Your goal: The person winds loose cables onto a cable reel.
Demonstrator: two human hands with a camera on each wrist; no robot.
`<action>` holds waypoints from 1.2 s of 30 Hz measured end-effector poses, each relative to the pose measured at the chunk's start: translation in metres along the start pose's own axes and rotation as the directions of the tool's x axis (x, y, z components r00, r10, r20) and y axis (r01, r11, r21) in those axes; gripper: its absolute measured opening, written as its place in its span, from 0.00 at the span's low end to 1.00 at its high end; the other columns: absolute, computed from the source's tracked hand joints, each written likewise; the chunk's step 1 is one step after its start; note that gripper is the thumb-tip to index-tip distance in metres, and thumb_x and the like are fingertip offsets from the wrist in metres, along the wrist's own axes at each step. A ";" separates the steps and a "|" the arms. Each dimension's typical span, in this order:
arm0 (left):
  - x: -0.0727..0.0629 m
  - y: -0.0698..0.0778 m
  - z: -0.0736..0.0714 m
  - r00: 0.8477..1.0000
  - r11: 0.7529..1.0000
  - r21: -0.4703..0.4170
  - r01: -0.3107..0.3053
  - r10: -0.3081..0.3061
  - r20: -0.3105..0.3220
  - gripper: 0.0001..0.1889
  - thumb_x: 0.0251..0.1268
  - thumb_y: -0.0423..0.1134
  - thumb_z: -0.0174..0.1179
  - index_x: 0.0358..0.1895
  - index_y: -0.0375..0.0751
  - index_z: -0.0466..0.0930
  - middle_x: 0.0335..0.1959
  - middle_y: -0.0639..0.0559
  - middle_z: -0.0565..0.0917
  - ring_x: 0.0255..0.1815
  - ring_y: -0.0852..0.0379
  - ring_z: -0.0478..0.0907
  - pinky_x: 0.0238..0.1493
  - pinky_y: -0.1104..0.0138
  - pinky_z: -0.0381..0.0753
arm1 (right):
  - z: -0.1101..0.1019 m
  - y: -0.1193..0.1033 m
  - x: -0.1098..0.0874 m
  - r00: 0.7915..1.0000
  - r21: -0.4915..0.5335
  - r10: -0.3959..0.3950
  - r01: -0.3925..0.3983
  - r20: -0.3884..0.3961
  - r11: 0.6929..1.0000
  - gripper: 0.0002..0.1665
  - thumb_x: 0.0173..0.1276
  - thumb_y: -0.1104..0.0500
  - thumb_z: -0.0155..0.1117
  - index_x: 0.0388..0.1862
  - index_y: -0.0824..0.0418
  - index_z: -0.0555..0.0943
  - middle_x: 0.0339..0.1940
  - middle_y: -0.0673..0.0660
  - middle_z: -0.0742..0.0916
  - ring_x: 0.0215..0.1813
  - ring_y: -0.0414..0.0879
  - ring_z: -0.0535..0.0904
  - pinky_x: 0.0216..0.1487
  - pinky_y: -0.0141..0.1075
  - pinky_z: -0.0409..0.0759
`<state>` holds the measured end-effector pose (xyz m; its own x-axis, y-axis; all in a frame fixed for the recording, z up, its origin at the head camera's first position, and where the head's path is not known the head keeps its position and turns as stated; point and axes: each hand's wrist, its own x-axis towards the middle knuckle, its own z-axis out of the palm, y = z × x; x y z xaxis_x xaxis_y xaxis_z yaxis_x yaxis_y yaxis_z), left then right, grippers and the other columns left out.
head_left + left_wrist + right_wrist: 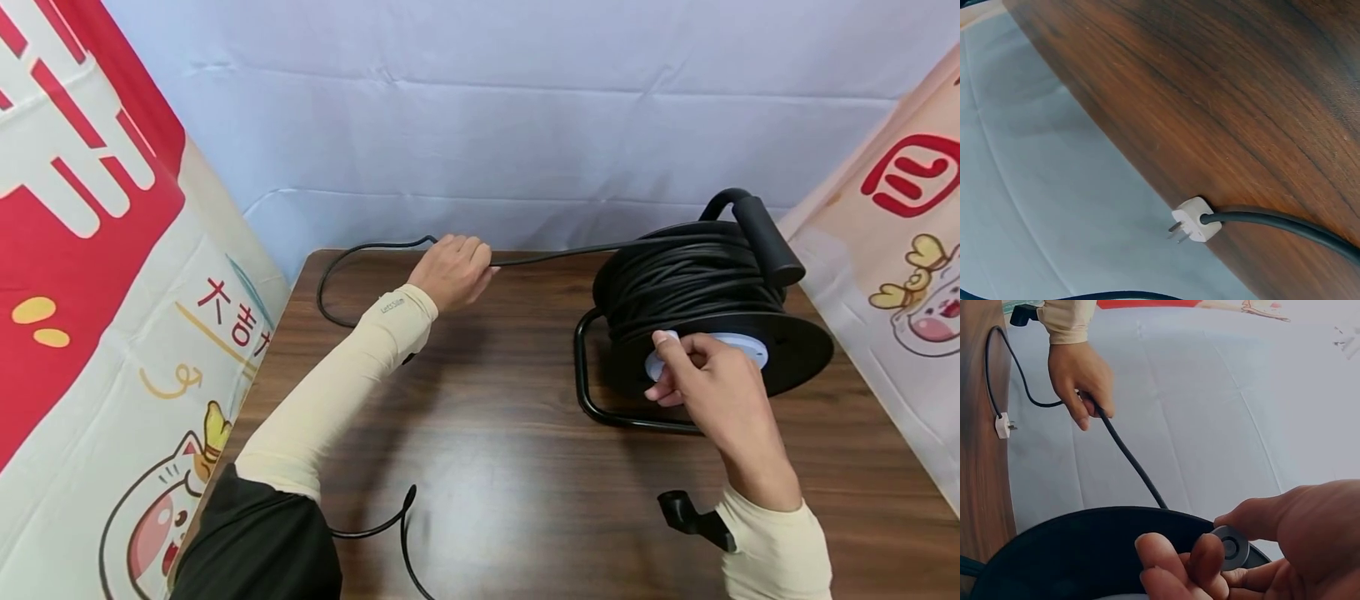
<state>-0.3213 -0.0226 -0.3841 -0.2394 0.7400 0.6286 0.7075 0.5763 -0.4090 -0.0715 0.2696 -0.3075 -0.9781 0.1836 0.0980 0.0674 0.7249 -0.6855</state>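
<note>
A black cable reel (678, 279) stands at the right of the wooden table, wound with many turns of black cable. From its top, the cable (555, 252) runs left to my left hand (453, 271), whose fingers curl round it. Beyond that hand the cable loops back to a white plug (1196, 220), which lies at the table's far edge with its metal pins over the edge. My right hand (716, 387) is at the reel's near face, pinching a small grey round knob (1231, 547) between thumb and fingers. The side disc (802, 346) partly hides behind this hand.
The reel has a tubular black stand (581, 362) and a thick carrying grip (768, 242). Another black cord (405, 508) lies near the front. Pale cloth (450, 108) hangs behind the table, with printed cloths (217, 333) at both sides.
</note>
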 end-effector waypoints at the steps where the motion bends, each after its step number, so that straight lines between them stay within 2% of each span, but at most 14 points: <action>1: 0.001 0.000 -0.001 1.000 1.000 -0.001 -0.002 0.002 0.003 0.14 0.75 0.43 0.56 0.31 0.38 0.71 0.23 0.49 0.71 0.21 0.52 0.70 0.24 0.63 0.66 | -0.001 0.000 0.000 1.000 -0.003 -0.004 0.004 -0.001 1.000 0.33 0.80 0.37 0.49 0.32 0.65 0.81 0.22 0.53 0.87 0.24 0.41 0.86 0.28 0.27 0.79; 4: 0.002 0.000 -0.003 1.000 1.000 -0.005 -0.004 0.004 0.014 0.15 0.77 0.43 0.53 0.31 0.38 0.71 0.23 0.49 0.71 0.22 0.51 0.71 0.24 0.63 0.67 | -0.004 0.000 -0.001 1.000 -0.007 -0.014 0.014 -0.008 1.000 0.33 0.80 0.38 0.50 0.32 0.65 0.81 0.21 0.53 0.87 0.24 0.41 0.86 0.28 0.27 0.79; 12: 0.000 -0.002 -0.003 1.000 1.000 -0.024 0.007 -0.006 0.023 0.15 0.77 0.43 0.52 0.32 0.37 0.72 0.24 0.48 0.72 0.23 0.50 0.73 0.25 0.61 0.70 | -0.015 0.001 -0.001 0.999 -0.034 -0.017 0.016 -0.041 0.999 0.31 0.80 0.40 0.51 0.30 0.63 0.83 0.22 0.53 0.88 0.23 0.38 0.85 0.28 0.26 0.77; 22: -0.001 -0.005 -0.005 0.999 0.999 -0.033 0.020 -0.020 0.026 0.16 0.77 0.44 0.51 0.31 0.37 0.70 0.23 0.48 0.71 0.22 0.49 0.72 0.25 0.61 0.69 | -0.021 0.000 -0.002 0.999 -0.020 0.005 -0.005 -0.031 1.000 0.29 0.80 0.41 0.52 0.35 0.65 0.82 0.24 0.54 0.88 0.24 0.38 0.84 0.26 0.28 0.77; 27: 0.000 -0.006 -0.007 1.000 0.999 -0.035 0.021 -0.021 0.023 0.16 0.78 0.44 0.50 0.31 0.37 0.71 0.23 0.48 0.71 0.22 0.50 0.72 0.25 0.61 0.69 | -0.028 0.000 -0.003 0.998 -0.011 0.024 -0.025 -0.053 1.000 0.31 0.79 0.39 0.52 0.32 0.65 0.82 0.23 0.55 0.88 0.23 0.38 0.85 0.25 0.28 0.77; 36: -0.001 -0.006 -0.007 1.000 0.999 -0.045 0.022 -0.022 -0.001 0.15 0.76 0.44 0.53 0.30 0.37 0.70 0.22 0.48 0.70 0.22 0.49 0.74 0.25 0.61 0.70 | -0.031 0.001 -0.004 0.998 -0.014 0.006 -0.007 -0.067 1.000 0.31 0.78 0.39 0.54 0.30 0.64 0.82 0.22 0.54 0.88 0.22 0.38 0.85 0.25 0.27 0.77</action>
<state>-0.3211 -0.0292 -0.3774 -0.2540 0.7267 0.6383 0.7313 0.5762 -0.3649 -0.0619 0.2903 -0.2864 -0.9623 0.2322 0.1419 0.0771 0.7326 -0.6762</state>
